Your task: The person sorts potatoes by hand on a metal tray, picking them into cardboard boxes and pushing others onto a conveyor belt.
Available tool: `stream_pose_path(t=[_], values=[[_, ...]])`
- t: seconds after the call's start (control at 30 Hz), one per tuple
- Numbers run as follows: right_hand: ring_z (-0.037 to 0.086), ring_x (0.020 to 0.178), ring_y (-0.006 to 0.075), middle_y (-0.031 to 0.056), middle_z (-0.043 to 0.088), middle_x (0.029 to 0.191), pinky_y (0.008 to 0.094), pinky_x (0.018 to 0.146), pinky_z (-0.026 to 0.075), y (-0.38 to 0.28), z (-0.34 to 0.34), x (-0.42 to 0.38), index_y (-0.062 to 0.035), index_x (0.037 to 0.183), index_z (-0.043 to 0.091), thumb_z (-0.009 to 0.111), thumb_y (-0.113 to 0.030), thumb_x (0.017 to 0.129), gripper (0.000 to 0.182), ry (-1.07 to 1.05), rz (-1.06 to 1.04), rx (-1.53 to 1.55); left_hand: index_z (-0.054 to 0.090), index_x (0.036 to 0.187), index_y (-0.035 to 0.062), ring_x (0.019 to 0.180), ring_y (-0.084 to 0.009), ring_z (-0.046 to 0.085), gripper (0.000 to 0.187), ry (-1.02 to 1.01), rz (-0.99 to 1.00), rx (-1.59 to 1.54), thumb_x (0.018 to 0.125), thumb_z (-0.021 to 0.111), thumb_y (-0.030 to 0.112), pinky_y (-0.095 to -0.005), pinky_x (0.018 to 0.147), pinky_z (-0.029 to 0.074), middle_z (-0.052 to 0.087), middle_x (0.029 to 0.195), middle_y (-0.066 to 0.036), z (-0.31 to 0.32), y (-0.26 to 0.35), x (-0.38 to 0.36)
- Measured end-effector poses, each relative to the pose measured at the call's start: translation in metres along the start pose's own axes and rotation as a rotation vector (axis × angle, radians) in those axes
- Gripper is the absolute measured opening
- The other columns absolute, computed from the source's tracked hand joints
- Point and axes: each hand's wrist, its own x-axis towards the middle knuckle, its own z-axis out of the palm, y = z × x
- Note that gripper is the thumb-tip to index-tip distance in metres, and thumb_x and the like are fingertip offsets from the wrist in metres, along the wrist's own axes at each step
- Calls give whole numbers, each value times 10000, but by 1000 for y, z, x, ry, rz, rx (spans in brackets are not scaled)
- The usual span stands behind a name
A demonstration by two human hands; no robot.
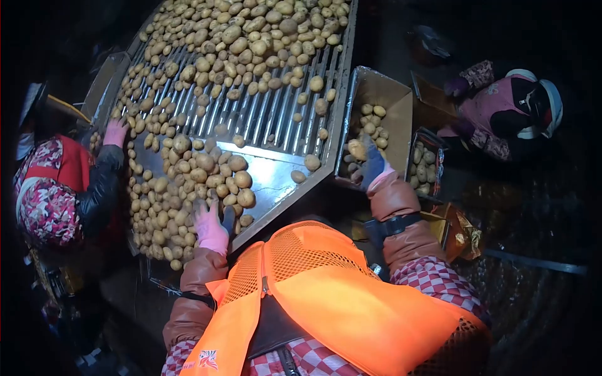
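Many potatoes (175, 175) lie heaped on a metal sorting table (269, 172) with a slatted roller section. My left hand (211, 227), in a pink glove with dark fingertips, rests at the lower edge of the heap with its fingers spread. To the right, my right hand (371, 164), in a pink and dark blue glove, is over the near end of a cardboard-lined box (395, 94), its fingers around a potato (357, 149). More potatoes (374, 122) lie inside that box. Part of the right hand's fingers blends into the dark box.
A co-worker at the left has a pink-gloved hand (115, 133) at the table's left edge. Another person in a cap (545, 106) stands at the right behind a box. A crate of potatoes (423, 166) and an open carton (461, 232) are right of my right arm.
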Motion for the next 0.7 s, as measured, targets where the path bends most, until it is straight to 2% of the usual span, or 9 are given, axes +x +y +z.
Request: stream_pose_path(t=[0.07,0.13,0.17,0.2,0.33,0.4,0.53,0.6,0.7], values=[[617,652,177,65,699,866,298,481,471,-32,-74,32,-137,1101,690,458,-724,952,649,-63,-181,121,596,1369,99,1333,-483,431,528,56,55,9,932,636,392,-539,1103,360,498,1387,-299,7,-10,-2],[695,957,235,136,697,1154,321,654,567,-93,-103,39,-109,1299,605,484,-723,944,719,33,-355,589,591,1382,104,1391,-477,377,543,29,48,-13,931,634,404,-547,1148,307,479,1411,-298,8,-11,-2],[593,1253,274,159,577,1400,347,914,560,-114,-137,68,-107,1462,461,485,-707,953,788,22,-513,580,588,1387,105,1396,-475,374,547,1,34,-8,932,633,406,-547,1153,301,478,1416,-297,10,-13,-1],[491,1373,308,163,475,1515,386,1081,477,-131,-136,66,-117,1529,368,481,-711,952,836,148,-490,716,586,1392,106,1400,-474,371,551,-21,25,-3,932,632,407,-546,1158,295,476,1421,-295,10,-14,-1],[661,1090,279,128,634,1343,414,1022,479,-99,-96,100,-69,1421,524,420,-573,1043,639,99,-404,535,604,1366,106,1381,-467,394,542,60,46,23,927,635,422,-548,1150,303,471,1436,-291,8,-11,-3],[683,952,271,101,687,1230,383,902,541,-56,-45,82,-75,1399,545,501,-514,1035,572,-129,-332,356,619,1343,104,1359,-470,416,531,134,64,32,926,634,432,-553,1131,326,470,1442,-288,1,-4,-3],[671,968,261,136,674,1234,383,786,561,25,32,67,-59,1404,529,583,-475,1004,579,-485,-85,353,651,1290,102,1280,-496,482,498,145,69,-9,889,676,395,-587,1075,373,500,1430,-274,-14,19,-5],[671,906,286,133,676,1151,376,705,547,61,57,76,-73,1386,521,663,-355,969,524,-634,74,424,684,1244,140,1260,-424,516,454,102,191,-94,854,698,372,-586,1092,353,571,1330,-232,-19,22,-7],[660,887,230,114,673,1125,356,731,545,62,107,45,-71,1392,542,663,-434,939,593,-569,72,-14,687,1242,187,1266,-383,525,449,258,204,31,853,691,411,-575,1101,345,612,1295,-159,-21,-11,-7]])
